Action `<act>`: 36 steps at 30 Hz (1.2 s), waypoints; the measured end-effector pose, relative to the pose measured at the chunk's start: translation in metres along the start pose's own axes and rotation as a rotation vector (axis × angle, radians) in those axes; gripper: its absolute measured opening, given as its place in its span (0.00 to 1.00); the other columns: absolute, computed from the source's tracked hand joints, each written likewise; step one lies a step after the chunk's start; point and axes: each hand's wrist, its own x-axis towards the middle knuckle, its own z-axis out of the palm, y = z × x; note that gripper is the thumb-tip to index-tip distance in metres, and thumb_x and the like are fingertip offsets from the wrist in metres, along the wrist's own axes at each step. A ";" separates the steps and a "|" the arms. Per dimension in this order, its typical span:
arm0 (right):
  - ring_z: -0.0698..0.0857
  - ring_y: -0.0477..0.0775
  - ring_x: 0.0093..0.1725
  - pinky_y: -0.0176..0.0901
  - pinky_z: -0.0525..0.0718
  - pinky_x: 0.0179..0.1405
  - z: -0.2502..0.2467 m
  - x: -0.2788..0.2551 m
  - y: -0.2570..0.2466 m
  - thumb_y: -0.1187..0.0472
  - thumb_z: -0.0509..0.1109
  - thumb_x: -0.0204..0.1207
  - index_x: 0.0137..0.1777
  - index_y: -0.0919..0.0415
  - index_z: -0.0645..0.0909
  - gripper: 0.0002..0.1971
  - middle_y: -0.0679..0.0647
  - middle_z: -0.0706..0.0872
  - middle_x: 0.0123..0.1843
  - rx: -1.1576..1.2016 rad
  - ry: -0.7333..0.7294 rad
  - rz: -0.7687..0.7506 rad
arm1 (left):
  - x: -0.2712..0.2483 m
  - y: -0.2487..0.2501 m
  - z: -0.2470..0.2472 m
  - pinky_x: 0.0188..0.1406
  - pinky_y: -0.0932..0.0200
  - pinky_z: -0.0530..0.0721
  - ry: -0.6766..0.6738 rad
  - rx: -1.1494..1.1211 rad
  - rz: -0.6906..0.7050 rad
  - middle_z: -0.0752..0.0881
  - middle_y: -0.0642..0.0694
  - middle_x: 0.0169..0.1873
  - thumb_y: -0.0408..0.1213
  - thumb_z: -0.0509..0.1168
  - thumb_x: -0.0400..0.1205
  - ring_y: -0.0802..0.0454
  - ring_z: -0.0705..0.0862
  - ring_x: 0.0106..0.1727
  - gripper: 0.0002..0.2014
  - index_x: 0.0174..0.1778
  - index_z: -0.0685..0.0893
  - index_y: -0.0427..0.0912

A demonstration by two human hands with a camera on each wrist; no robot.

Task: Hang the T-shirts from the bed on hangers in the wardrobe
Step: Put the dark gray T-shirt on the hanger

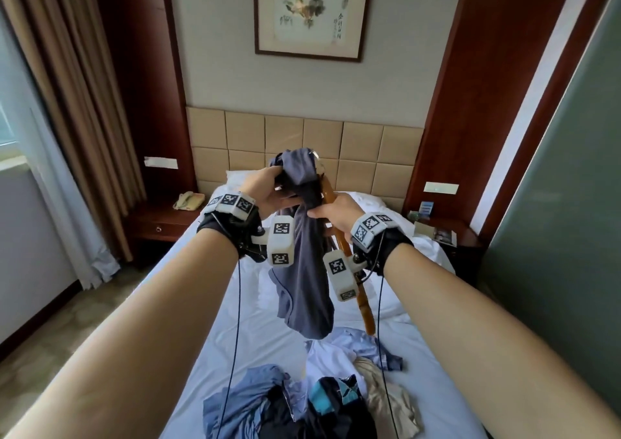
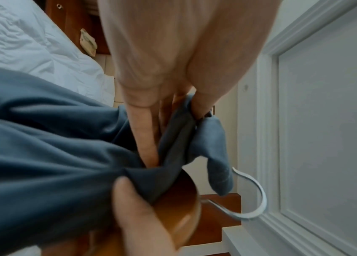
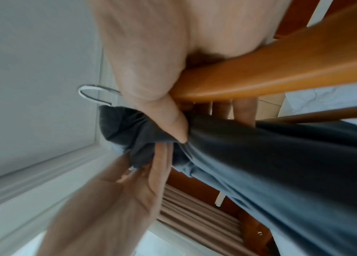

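Note:
Above the bed I hold a dark blue-grey T-shirt (image 1: pixel 302 264) and a wooden hanger (image 1: pixel 364 307) at chest height. My left hand (image 1: pixel 268 186) grips the bunched top of the T-shirt (image 2: pixel 41 138), fingers tucked into the cloth. My right hand (image 1: pixel 331 212) grips the hanger's wooden arm (image 3: pixel 271 69) and pinches the T-shirt (image 3: pixel 282 164) against it with the thumb. The metal hook (image 2: pixel 256 199) sticks out past the bunched cloth. The rest of the T-shirt hangs down between my wrists.
A pile of several T-shirts (image 1: pixel 302 395) lies on the white bed (image 1: pixel 208 304) below my arms. Nightstands stand at both sides of the headboard, the left one with a phone (image 1: pixel 188 200). Curtains (image 1: pixel 67 119) hang at the left; a grey-green panel (image 1: pixel 564 203) stands at the right.

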 end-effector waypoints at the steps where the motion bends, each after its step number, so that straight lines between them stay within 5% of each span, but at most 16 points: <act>1: 0.90 0.66 0.53 0.64 0.88 0.59 0.001 0.001 -0.002 0.63 0.79 0.69 0.54 0.66 0.85 0.14 0.66 0.91 0.53 0.025 0.040 0.004 | -0.001 0.000 -0.004 0.52 0.37 0.87 -0.010 -0.001 0.006 0.83 0.36 0.52 0.35 0.56 0.90 0.39 0.85 0.53 0.08 0.54 0.78 0.35; 4: 0.91 0.68 0.50 0.70 0.86 0.60 0.001 0.008 -0.005 0.59 0.78 0.58 0.46 0.65 0.87 0.17 0.67 0.92 0.47 0.157 0.135 0.009 | -0.006 0.000 -0.019 0.49 0.42 0.90 -0.032 0.124 -0.006 0.84 0.37 0.52 0.37 0.61 0.89 0.42 0.87 0.48 0.09 0.56 0.80 0.35; 8: 0.85 0.60 0.42 0.53 0.85 0.55 0.002 0.001 -0.021 0.67 0.74 0.69 0.36 0.60 0.81 0.04 0.58 0.85 0.36 0.210 0.251 -0.014 | -0.008 -0.010 -0.044 0.48 0.35 0.89 -0.026 0.396 -0.070 0.85 0.38 0.54 0.38 0.64 0.87 0.40 0.88 0.49 0.10 0.63 0.79 0.45; 13: 0.83 0.58 0.43 0.52 0.83 0.57 0.009 0.002 -0.023 0.66 0.73 0.69 0.35 0.58 0.81 0.05 0.55 0.84 0.37 0.236 0.320 -0.012 | -0.006 -0.029 -0.068 0.68 0.30 0.77 0.000 0.727 -0.249 0.89 0.40 0.50 0.45 0.64 0.86 0.38 0.89 0.55 0.15 0.67 0.78 0.45; 16: 0.81 0.53 0.38 0.47 0.81 0.50 0.011 0.003 -0.020 0.68 0.72 0.72 0.34 0.59 0.80 0.08 0.53 0.83 0.34 0.266 0.341 -0.004 | -0.004 -0.037 -0.076 0.54 0.47 0.84 0.017 0.932 -0.379 0.89 0.41 0.55 0.50 0.65 0.84 0.39 0.88 0.58 0.21 0.68 0.77 0.42; 19: 0.80 0.55 0.38 0.45 0.78 0.46 0.015 0.004 -0.018 0.68 0.72 0.72 0.36 0.60 0.80 0.06 0.54 0.81 0.34 0.282 0.360 0.001 | -0.001 -0.043 -0.081 0.38 0.54 0.83 0.005 1.082 -0.429 0.90 0.39 0.56 0.52 0.68 0.82 0.39 0.89 0.45 0.23 0.66 0.78 0.39; 24: 0.80 0.52 0.37 0.44 0.78 0.48 0.015 0.003 -0.017 0.70 0.71 0.74 0.33 0.57 0.80 0.11 0.51 0.83 0.33 0.305 0.391 -0.019 | 0.006 -0.052 -0.086 0.56 0.48 0.85 -0.057 1.101 -0.479 0.93 0.44 0.49 0.47 0.70 0.81 0.43 0.90 0.59 0.20 0.64 0.81 0.38; 28: 0.78 0.55 0.42 0.45 0.76 0.48 0.014 0.006 -0.015 0.69 0.73 0.73 0.35 0.58 0.80 0.08 0.51 0.81 0.33 0.317 0.405 0.001 | 0.005 -0.055 -0.080 0.36 0.57 0.79 -0.045 1.124 -0.454 0.92 0.47 0.50 0.45 0.69 0.82 0.51 0.89 0.48 0.12 0.54 0.84 0.40; 30: 0.78 0.55 0.42 0.46 0.76 0.48 0.014 0.006 -0.015 0.68 0.73 0.72 0.36 0.58 0.80 0.08 0.52 0.79 0.33 0.317 0.418 0.007 | 0.006 -0.059 -0.080 0.33 0.57 0.78 -0.027 1.104 -0.455 0.90 0.45 0.50 0.47 0.69 0.83 0.51 0.86 0.41 0.15 0.56 0.84 0.38; 33: 0.80 0.56 0.41 0.48 0.79 0.50 0.013 0.006 -0.014 0.67 0.74 0.71 0.38 0.58 0.78 0.07 0.53 0.80 0.35 0.310 0.431 0.012 | 0.011 -0.068 -0.087 0.44 0.53 0.83 -0.017 1.043 -0.468 0.90 0.43 0.53 0.51 0.72 0.79 0.46 0.88 0.45 0.26 0.64 0.80 0.33; 36: 0.80 0.55 0.40 0.49 0.80 0.52 0.010 0.006 -0.010 0.67 0.74 0.72 0.37 0.59 0.77 0.08 0.54 0.80 0.36 0.298 0.445 0.017 | 0.020 -0.076 -0.093 0.70 0.41 0.79 -0.085 0.927 -0.488 0.93 0.44 0.50 0.48 0.74 0.78 0.43 0.88 0.58 0.19 0.56 0.87 0.35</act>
